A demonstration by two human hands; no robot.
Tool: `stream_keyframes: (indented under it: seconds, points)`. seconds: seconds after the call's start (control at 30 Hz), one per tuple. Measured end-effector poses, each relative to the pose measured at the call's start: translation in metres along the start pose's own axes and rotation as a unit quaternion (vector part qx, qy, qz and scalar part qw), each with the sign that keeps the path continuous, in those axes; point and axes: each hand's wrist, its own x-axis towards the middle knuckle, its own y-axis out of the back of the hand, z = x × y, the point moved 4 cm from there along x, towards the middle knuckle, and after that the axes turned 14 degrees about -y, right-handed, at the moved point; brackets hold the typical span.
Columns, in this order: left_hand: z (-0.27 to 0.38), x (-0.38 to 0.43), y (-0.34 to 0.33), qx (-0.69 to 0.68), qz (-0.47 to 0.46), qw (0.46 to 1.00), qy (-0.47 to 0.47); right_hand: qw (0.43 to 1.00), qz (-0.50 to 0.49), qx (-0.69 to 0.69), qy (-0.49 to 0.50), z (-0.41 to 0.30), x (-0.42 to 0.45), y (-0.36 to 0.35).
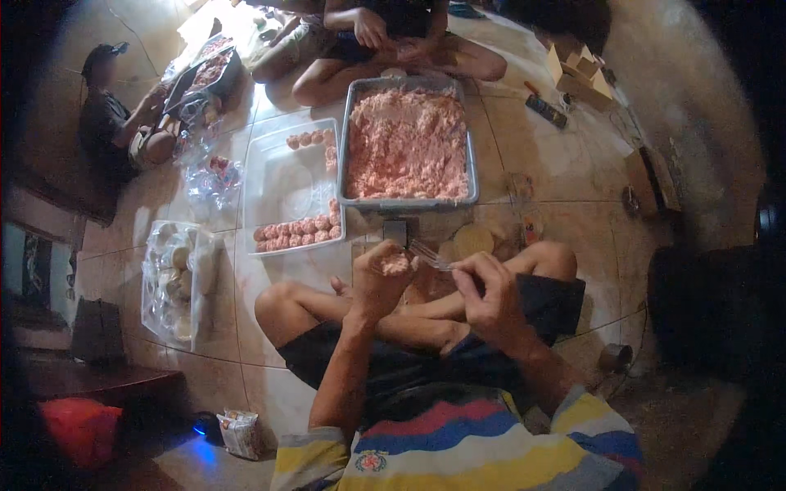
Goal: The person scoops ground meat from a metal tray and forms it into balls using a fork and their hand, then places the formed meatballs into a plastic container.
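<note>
Curled around a lump of pale pink minced mixture (395, 264) is my left hand (377, 279), the lump bulging out at the top of the fist. My right hand (488, 291) grips a metal fork (431, 255), its tines pointing left, close to the lump. Beyond my hands stands a grey plastic tub (405, 202) full of the same pink mixture (405, 144). To its left is a translucent plastic tray (249, 202), with rows of shaped pink balls (298, 234) along its near and right sides.
Another clear container (147, 288) with round pale items stands left. Plastic bags (212, 181) lie near the tray. Across the tub sits a person (393, 37); another person (113, 116) sits far left by a dark tub (230, 73). An open cardboard box (580, 73) is far right.
</note>
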Motion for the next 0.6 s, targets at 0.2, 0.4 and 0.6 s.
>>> stream_keyframes:
  seconds: [0.2, 0.4, 0.6]
  points:
    - [0.028, 0.011, 0.013, -0.036, -0.006, 0.996, -0.085, 0.999, 0.032, 0.008, -0.03, -0.006, -0.001, 0.01]
    - [0.014, 0.01, 0.005, 0.075, -0.03, 0.995, -0.05, 0.998, -0.023, -0.052, 0.012, -0.002, 0.009, -0.005]
    - [0.005, 0.004, 0.003, -0.064, -0.109, 0.99, -0.057, 0.997, -0.051, -0.049, 0.011, -0.001, 0.0, -0.012]
